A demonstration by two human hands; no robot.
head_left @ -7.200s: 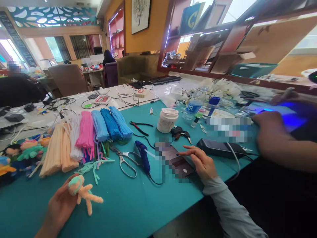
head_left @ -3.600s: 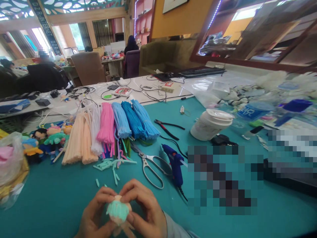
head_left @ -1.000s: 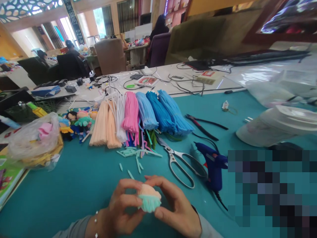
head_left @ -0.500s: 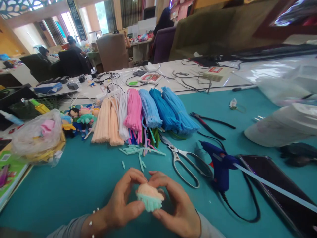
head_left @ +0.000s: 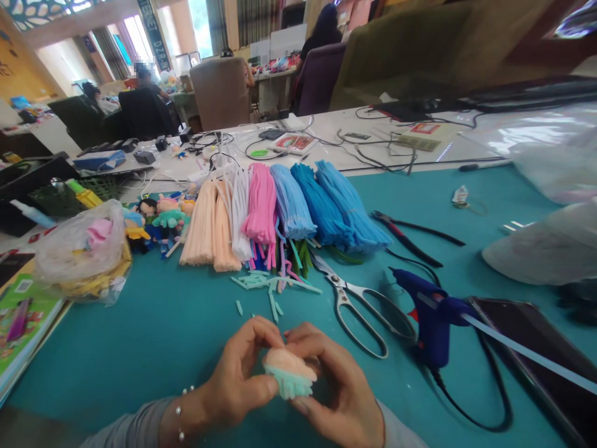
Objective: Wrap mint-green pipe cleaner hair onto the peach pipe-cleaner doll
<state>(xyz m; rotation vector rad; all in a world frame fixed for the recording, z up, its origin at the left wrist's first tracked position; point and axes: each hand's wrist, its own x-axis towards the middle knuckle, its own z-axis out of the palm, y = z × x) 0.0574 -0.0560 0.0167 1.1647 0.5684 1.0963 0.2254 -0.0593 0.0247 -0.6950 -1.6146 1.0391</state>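
Between my hands is a small fuzzy doll head [head_left: 290, 372], peach on top with a mint-green fringe of short pieces along its lower side. My left hand [head_left: 245, 367] grips it from the left, thumb on the green edge and fingertips at the top. From the other side my right hand [head_left: 338, 386] holds it with thumb below and fingers above, hiding its right end. Just beyond my hands lie several cut mint-green pipe cleaner pieces [head_left: 256, 281]. Silver scissors [head_left: 347, 292] rest with open handles to the right of them.
Bundled pipe cleaners [head_left: 261, 205] stretch across the mat behind. Rightward are a blue glue gun [head_left: 431, 317] with its cord, black-handled pliers [head_left: 410, 239] and a dark phone [head_left: 527, 336]. A plastic bag [head_left: 79, 255] and small dolls [head_left: 163, 218] sit at left.
The whole scene has shifted slightly right in view as the head turned a little. Both hands keep hold of the doll head, which seems tilted slightly more.
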